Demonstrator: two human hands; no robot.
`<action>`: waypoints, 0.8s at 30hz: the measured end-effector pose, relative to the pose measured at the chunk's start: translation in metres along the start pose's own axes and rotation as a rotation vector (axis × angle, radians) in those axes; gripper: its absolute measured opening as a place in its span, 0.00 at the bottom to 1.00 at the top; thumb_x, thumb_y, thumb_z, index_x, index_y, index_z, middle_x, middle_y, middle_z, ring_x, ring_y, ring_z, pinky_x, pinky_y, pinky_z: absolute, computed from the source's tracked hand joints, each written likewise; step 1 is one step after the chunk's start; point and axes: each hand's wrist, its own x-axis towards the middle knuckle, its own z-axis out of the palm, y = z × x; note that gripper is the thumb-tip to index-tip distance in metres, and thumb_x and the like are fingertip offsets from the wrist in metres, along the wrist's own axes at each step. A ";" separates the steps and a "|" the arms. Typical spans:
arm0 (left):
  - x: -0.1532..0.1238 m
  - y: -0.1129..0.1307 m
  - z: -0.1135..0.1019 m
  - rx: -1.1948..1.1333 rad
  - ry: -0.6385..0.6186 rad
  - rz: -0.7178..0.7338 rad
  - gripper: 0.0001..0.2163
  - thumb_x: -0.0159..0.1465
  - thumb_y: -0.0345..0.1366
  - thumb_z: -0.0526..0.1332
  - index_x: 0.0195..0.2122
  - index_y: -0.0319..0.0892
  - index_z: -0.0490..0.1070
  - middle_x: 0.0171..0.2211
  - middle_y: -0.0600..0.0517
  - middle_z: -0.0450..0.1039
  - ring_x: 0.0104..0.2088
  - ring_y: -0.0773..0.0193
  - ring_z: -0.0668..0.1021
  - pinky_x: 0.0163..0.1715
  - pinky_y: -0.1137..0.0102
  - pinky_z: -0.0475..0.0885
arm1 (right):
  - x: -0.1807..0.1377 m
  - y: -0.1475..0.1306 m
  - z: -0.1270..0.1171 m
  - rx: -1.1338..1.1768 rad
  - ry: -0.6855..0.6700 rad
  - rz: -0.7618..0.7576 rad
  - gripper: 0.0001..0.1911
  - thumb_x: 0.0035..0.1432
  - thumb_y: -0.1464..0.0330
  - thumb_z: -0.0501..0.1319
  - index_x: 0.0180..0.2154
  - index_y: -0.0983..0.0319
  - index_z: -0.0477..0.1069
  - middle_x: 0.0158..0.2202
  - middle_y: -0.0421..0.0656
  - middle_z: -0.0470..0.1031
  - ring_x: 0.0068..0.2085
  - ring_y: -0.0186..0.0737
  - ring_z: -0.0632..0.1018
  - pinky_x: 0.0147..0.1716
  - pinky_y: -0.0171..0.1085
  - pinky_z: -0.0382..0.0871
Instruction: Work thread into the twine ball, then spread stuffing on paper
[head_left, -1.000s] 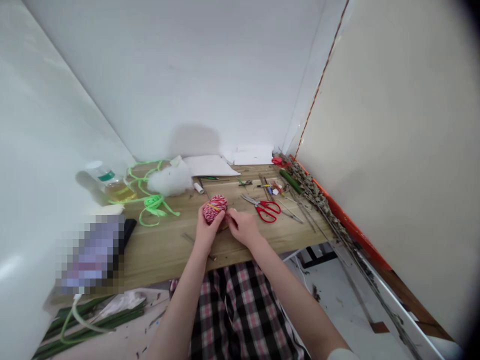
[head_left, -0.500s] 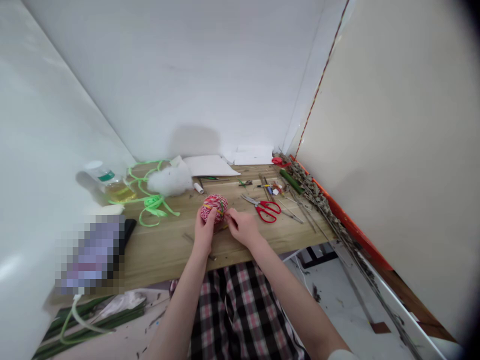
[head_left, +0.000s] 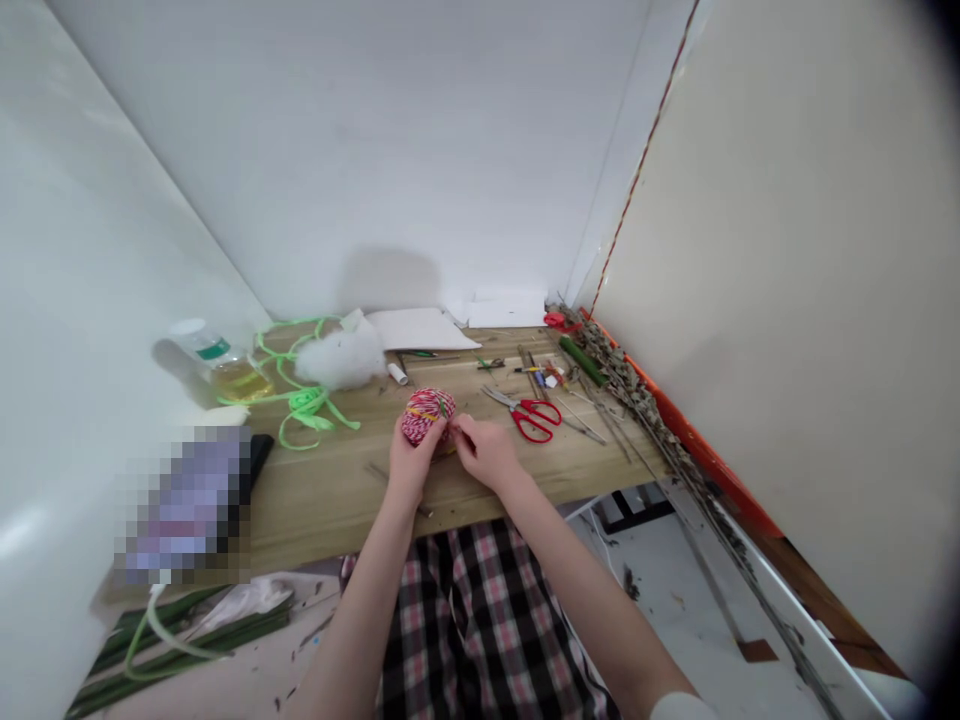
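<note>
A ball of red and white yarn, crossed by yellow and green strands, is held above the table near its front. My left hand is closed around its lower left side, the thumb pressed on its front. At the ball's right side my right hand pinches with its fingertips; what lies between them is too small to make out. Red-handled scissors lie partly open just right of my right hand. A small white roll sits behind the ball.
Left are a bottle of yellow liquid, green ribbon, white stuffing and a blurred-out device. White paper lies at the back wall. Dried stems and a green stick line the right edge.
My left thumb has shifted right across the ball, toward the fingertips of my right hand. The right hand has barely moved.
</note>
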 end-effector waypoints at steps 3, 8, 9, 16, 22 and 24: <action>0.000 -0.001 0.000 -0.008 -0.010 -0.003 0.29 0.49 0.45 0.74 0.51 0.40 0.72 0.49 0.43 0.77 0.50 0.54 0.79 0.55 0.58 0.71 | 0.000 0.000 0.000 0.007 0.001 0.005 0.09 0.68 0.69 0.53 0.42 0.61 0.72 0.30 0.43 0.79 0.31 0.38 0.78 0.31 0.34 0.58; 0.000 0.000 0.000 -0.013 -0.015 -0.017 0.30 0.50 0.46 0.74 0.51 0.39 0.72 0.50 0.42 0.77 0.50 0.54 0.79 0.55 0.57 0.72 | 0.001 -0.001 0.000 0.008 0.009 -0.001 0.08 0.66 0.70 0.54 0.40 0.61 0.72 0.29 0.43 0.79 0.30 0.38 0.77 0.30 0.34 0.58; 0.000 0.000 0.000 -0.013 -0.010 -0.019 0.30 0.50 0.46 0.73 0.51 0.39 0.72 0.50 0.42 0.77 0.50 0.54 0.79 0.55 0.58 0.72 | 0.001 -0.001 0.000 0.008 0.009 0.000 0.08 0.66 0.70 0.54 0.40 0.61 0.72 0.29 0.43 0.79 0.29 0.38 0.77 0.30 0.34 0.58; -0.001 0.002 0.001 -0.049 -0.011 -0.046 0.29 0.50 0.46 0.73 0.51 0.40 0.72 0.51 0.42 0.77 0.50 0.53 0.79 0.54 0.57 0.73 | 0.000 -0.002 -0.001 -0.004 0.006 0.006 0.08 0.66 0.69 0.54 0.40 0.61 0.71 0.30 0.44 0.80 0.31 0.39 0.78 0.30 0.34 0.59; -0.001 0.003 0.001 -0.066 0.002 -0.084 0.30 0.51 0.47 0.73 0.52 0.40 0.71 0.51 0.41 0.77 0.49 0.53 0.80 0.50 0.58 0.76 | 0.001 -0.002 -0.002 -0.011 -0.012 0.011 0.07 0.66 0.69 0.54 0.40 0.61 0.71 0.30 0.43 0.80 0.30 0.40 0.79 0.30 0.34 0.58; -0.001 0.003 0.001 -0.078 0.001 -0.091 0.30 0.50 0.47 0.73 0.52 0.40 0.71 0.51 0.41 0.77 0.48 0.53 0.80 0.49 0.59 0.76 | 0.001 -0.002 -0.002 -0.008 -0.017 0.016 0.07 0.65 0.69 0.54 0.40 0.60 0.71 0.30 0.43 0.80 0.30 0.39 0.78 0.30 0.34 0.58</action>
